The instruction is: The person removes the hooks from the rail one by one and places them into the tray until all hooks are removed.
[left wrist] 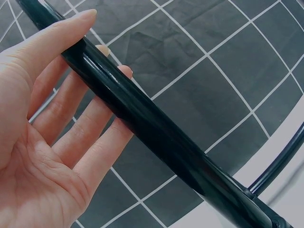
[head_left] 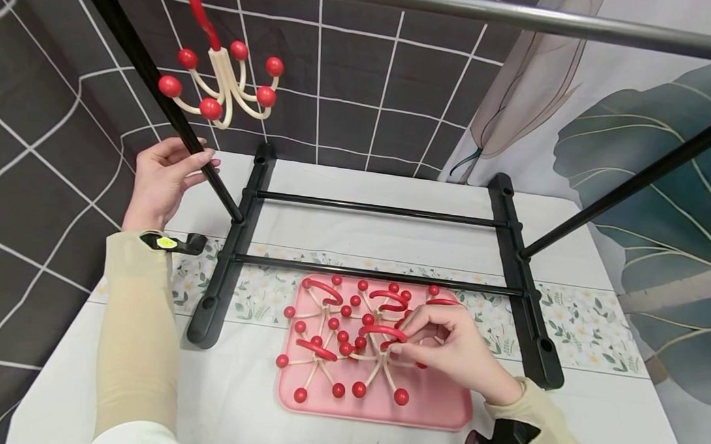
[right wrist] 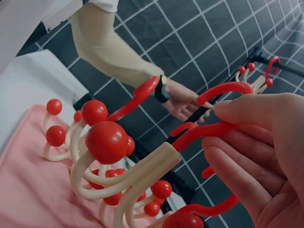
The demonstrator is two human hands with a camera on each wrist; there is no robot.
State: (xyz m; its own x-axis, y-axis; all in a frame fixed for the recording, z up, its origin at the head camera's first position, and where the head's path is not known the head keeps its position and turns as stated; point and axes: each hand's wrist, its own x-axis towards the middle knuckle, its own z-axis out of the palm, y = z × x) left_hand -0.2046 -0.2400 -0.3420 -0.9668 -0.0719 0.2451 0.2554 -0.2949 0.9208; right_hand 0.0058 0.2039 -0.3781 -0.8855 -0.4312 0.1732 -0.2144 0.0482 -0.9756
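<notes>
A: Where the pink tray (head_left: 443, 408) lies nearest the viewer on the white table (head_left: 237, 401), what does the right hand (head_left: 451, 346) do?

B: It reaches into the heap of hooks (head_left: 351, 333) on the tray. Thumb and fingers pinch the red loop of one multi-arm hook (head_left: 383, 353); its cream arms with red ball tips splay below the hand. In the right wrist view the same hook (right wrist: 137, 166) is close to the lens, the fingers (right wrist: 251, 156) curled about its red loop.

A: What lies just behind the tray?

B: The black base of a rack (head_left: 383, 275): two feet joined by two cross bars. The nearer bar runs just past the tray's far edge, over a floral strip on the table.

A: And the left hand (head_left: 165, 179)?

B: It is at the rack's slanting left post (head_left: 160, 97), farther back and well apart from the tray. The fingers (left wrist: 80, 128) lie nearly straight behind the post and the thumb lies along its front, so the post sits between them in a loose hold.

A: What hangs above it?

B: A hung hook (head_left: 225, 80) of the same kind, its red loop rising out of the frame at the top. A grey rail (head_left: 545, 19) crosses the upper right.

A: The farthest plane?

B: A dark grid-patterned cloth (head_left: 360, 85), and a leaf-print sheet (head_left: 646, 147) at right.
</notes>
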